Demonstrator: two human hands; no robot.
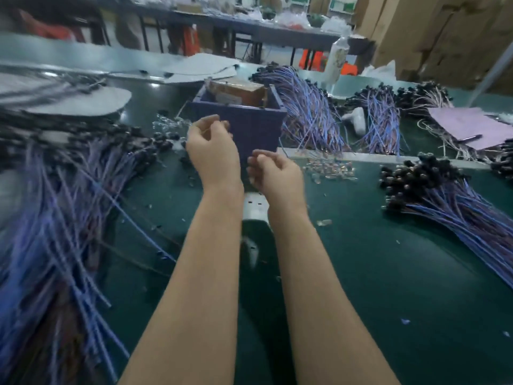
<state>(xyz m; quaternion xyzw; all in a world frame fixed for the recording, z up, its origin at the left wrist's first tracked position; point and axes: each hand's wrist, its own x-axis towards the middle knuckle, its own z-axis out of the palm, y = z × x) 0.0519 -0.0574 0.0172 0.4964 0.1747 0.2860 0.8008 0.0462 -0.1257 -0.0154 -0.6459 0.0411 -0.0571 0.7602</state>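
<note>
purple crate (251, 126) just behind curled hands, left (213, 151), right (277, 175)

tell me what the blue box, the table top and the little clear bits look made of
Box: looks like moulded plastic, matt dark blue, with ribbed grid walls. Table top: probably a rubber or vinyl mat, smooth green with a soft sheen. Clear bits: transparent plastic or glass, glinting; too small to tell.

I list, on green felt bench (361, 273): square blue plastic crate (244, 126), centre; loose blue wire heap (55, 218), left; clear plastic piece pile (330, 168), right of crate; black-tipped blue wire bundle (444, 201), far right.
</note>
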